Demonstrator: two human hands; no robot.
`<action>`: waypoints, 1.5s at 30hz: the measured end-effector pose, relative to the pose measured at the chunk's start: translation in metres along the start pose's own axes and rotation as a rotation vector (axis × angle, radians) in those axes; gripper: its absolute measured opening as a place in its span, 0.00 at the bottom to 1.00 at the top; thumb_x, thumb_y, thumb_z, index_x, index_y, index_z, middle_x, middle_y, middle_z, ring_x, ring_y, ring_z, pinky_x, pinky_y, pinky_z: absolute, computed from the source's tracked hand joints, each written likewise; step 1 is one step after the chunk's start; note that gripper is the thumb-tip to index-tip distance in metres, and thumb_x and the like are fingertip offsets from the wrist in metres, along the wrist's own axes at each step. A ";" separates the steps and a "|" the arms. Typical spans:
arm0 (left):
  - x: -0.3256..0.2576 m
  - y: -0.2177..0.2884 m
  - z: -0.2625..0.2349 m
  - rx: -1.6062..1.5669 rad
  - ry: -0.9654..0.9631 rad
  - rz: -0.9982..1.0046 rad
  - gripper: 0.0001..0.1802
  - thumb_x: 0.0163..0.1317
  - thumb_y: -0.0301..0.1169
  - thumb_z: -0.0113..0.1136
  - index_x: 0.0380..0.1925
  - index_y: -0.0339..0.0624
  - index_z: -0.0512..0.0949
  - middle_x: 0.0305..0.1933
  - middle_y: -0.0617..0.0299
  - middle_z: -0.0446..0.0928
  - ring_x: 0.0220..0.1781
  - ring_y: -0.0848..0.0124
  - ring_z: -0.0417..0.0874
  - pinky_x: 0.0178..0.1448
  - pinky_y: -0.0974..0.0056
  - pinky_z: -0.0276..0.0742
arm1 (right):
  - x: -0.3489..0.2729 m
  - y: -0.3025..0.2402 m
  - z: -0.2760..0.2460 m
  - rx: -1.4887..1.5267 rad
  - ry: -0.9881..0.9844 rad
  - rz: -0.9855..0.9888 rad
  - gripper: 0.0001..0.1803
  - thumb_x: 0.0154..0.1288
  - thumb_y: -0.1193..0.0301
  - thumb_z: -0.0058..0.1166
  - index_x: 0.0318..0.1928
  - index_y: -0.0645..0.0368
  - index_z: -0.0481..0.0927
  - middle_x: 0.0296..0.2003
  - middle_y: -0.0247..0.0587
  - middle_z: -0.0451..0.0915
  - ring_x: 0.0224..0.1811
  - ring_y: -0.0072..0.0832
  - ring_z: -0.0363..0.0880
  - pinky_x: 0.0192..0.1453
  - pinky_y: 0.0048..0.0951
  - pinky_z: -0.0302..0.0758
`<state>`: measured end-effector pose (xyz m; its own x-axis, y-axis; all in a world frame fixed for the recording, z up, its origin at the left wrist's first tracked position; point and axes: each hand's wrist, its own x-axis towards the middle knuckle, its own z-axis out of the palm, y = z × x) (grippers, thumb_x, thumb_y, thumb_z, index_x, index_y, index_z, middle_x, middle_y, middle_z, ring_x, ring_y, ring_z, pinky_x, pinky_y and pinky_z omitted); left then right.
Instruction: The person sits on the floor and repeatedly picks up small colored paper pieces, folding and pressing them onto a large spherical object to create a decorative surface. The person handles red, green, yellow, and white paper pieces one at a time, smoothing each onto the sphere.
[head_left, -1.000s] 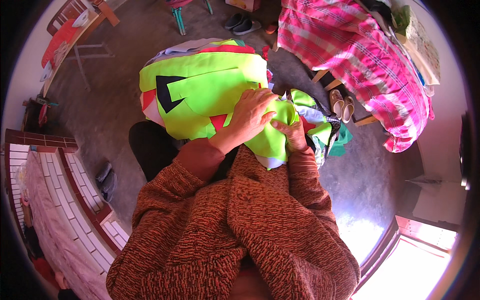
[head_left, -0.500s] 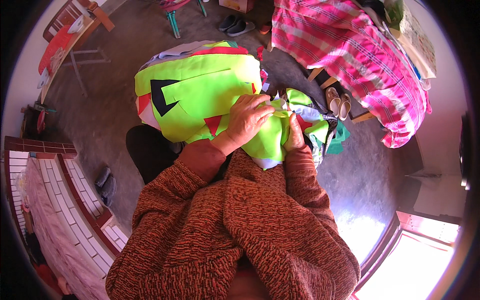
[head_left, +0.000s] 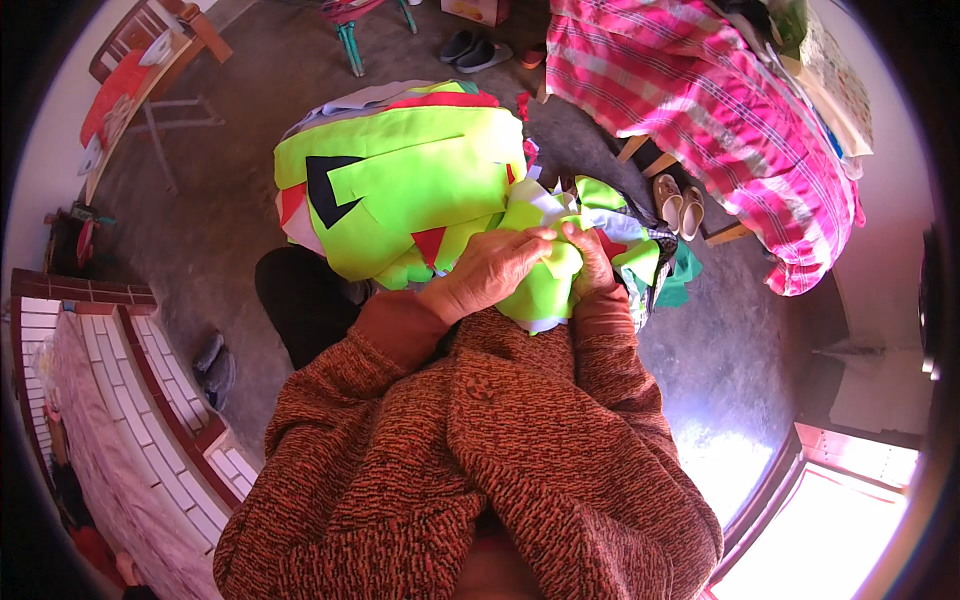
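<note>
A pile of neon yellow-green fabric [head_left: 420, 180] with black, red and white pieces lies over my lap. My left hand [head_left: 490, 270] rests on a bunched fold of that cloth and pinches it with the fingers. My right hand [head_left: 592, 262] grips the same fold from the right side, thumb close to the left fingers. Both hands meet at the fold's top edge. More green and white scraps [head_left: 640, 250] lie just right of my hands. My knitted rust-coloured sleeves cover both forearms.
A bed with a pink checked cover [head_left: 720, 110] stands at the upper right, light slippers [head_left: 680, 210] beside it. A wooden chair [head_left: 140, 70] is at the upper left, dark shoes [head_left: 475, 50] at the top. A tiled ledge [head_left: 130, 400] runs along the left.
My hands have stayed together on the fold, shifting slightly and working the cloth between the fingers. The view has shifted a little.
</note>
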<state>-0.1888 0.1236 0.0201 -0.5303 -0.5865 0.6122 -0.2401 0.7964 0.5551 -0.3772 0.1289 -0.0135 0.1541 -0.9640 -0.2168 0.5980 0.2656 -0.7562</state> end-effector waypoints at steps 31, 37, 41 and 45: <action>-0.099 -0.039 -0.162 -0.188 0.704 -0.477 0.14 0.51 0.17 0.57 0.39 0.38 0.72 0.64 0.54 0.64 0.62 0.66 0.69 0.61 0.63 0.66 | 0.001 0.004 0.021 -0.196 0.076 -0.035 0.20 0.55 0.81 0.59 0.49 0.62 0.73 0.36 0.37 0.80 0.34 0.27 0.81 0.39 0.29 0.80; -0.089 -0.035 -0.156 -0.408 0.945 -0.563 0.30 0.51 0.18 0.64 0.53 0.40 0.63 0.64 0.55 0.60 0.61 0.65 0.69 0.63 0.61 0.66 | 0.000 0.004 0.027 -0.174 0.085 -0.062 0.19 0.56 0.82 0.58 0.50 0.63 0.73 0.37 0.38 0.80 0.35 0.28 0.81 0.40 0.30 0.81; -0.103 -0.058 -0.153 0.236 0.863 -0.479 0.32 0.48 0.17 0.65 0.54 0.40 0.63 0.64 0.53 0.62 0.61 0.62 0.70 0.65 0.60 0.65 | -0.001 0.003 0.028 -0.184 0.071 -0.063 0.20 0.57 0.81 0.57 0.51 0.63 0.73 0.39 0.39 0.80 0.36 0.29 0.81 0.40 0.30 0.81; -0.116 -0.070 -0.151 0.291 0.869 -0.529 0.32 0.49 0.15 0.63 0.55 0.39 0.64 0.64 0.52 0.64 0.64 0.63 0.68 0.67 0.62 0.62 | -0.004 0.002 0.030 -0.196 0.065 -0.053 0.20 0.57 0.80 0.57 0.52 0.63 0.73 0.39 0.38 0.80 0.36 0.29 0.81 0.40 0.30 0.80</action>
<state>0.0120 0.1137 -0.0044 0.4351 -0.6812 0.5887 -0.5173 0.3461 0.7827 -0.3528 0.1327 0.0041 0.0719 -0.9754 -0.2082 0.4381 0.2184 -0.8720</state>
